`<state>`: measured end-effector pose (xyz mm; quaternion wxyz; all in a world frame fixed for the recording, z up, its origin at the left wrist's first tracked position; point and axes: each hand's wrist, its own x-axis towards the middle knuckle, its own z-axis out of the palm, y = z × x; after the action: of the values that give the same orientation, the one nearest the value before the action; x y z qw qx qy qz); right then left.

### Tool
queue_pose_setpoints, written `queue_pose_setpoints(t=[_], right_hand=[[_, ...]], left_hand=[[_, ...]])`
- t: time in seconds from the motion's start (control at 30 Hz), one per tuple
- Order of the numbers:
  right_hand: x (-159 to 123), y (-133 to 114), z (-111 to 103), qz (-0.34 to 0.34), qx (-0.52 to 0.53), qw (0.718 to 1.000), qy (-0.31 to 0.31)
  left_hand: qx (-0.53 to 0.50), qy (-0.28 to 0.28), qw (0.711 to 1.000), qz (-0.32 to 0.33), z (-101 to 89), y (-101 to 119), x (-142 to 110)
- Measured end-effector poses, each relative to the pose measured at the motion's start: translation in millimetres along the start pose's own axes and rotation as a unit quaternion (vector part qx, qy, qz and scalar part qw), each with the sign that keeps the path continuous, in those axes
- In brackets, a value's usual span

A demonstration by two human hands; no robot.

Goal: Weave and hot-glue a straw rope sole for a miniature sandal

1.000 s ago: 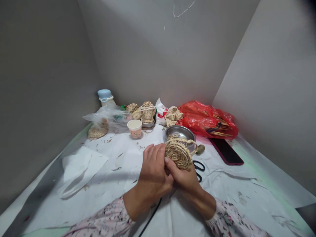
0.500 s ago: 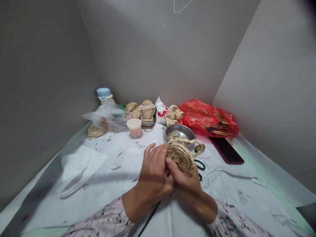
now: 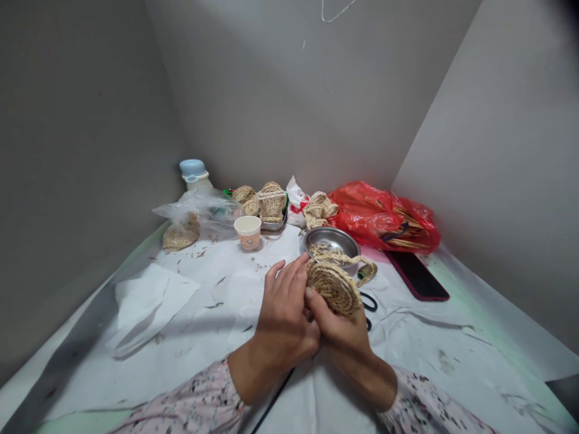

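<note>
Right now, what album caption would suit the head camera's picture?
Left hand and right hand together hold a coiled straw-like piece in front of a metal bowl and red plastic bag.

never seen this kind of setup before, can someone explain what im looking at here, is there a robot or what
There's no robot: these are a person's own bare hands. The view comes from a camera worn on the person's head, looking forward and down, so the sleeves enter from the bottom.

The right hand holds a braided coil, with its thumb on the front. The left hand is at the coil's left edge; its grip is partly hidden.

On the white covering, a metal bowl sits just behind the coil. A paper cup stands farther left, and a phone lies to the right. Along the back are a blue-lidded bottle, more woven pieces and a red plastic bag.
</note>
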<state>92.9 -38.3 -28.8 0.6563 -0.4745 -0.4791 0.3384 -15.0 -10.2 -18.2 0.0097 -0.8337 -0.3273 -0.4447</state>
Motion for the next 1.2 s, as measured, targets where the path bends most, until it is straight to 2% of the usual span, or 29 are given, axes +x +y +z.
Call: queue_pose_setpoints(t=[0.57,1.2], right_hand=[[-3.3,4.6,-1.8,-0.014,-0.011,0.999,0.027],[-1.0,-0.8,-3.1,0.002,-0.026,0.999,0.021]], left_hand=[[-0.009,0.007,1.0,0.009,-3.1,2.3,2.2],[-0.007,0.004,1.0,0.008,-2.8,5.5,3.9]])
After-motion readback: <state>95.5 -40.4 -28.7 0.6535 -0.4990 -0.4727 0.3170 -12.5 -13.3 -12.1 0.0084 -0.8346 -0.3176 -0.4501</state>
